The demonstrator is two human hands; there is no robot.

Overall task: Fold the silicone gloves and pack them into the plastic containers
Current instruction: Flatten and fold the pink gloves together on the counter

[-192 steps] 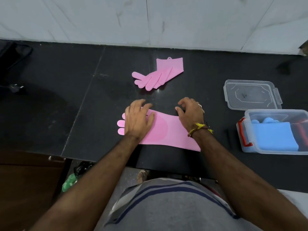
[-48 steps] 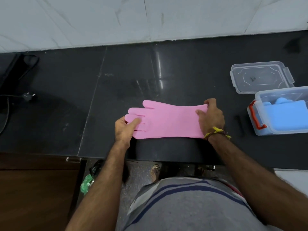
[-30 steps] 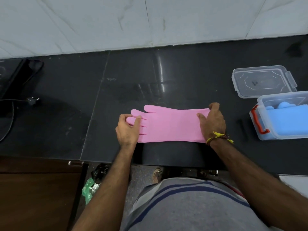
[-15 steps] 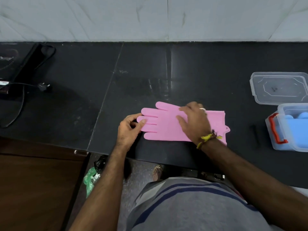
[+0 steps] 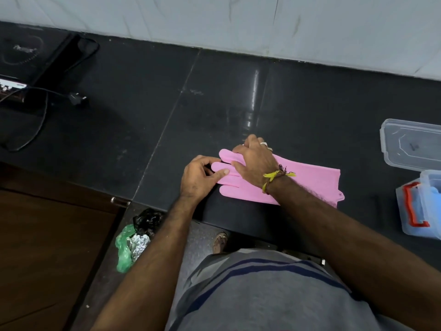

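Head view: pink silicone glove (image 5: pixel 307 182) lies flat near the front edge of the black counter (image 5: pixel 238 103), fingers pointing left. Left hand (image 5: pixel 199 179) pinches the glove fingertips. Right hand (image 5: pixel 255 163) presses on the glove's finger area; its grip cannot be told. Clear container (image 5: pixel 416 206) with blue contents and a loose lid (image 5: pixel 410 143) sit at right.

Black stone counter (image 5: pixel 238 96), white marble wall (image 5: pixel 214 17), brown cabinet (image 5: pixel 47 247).
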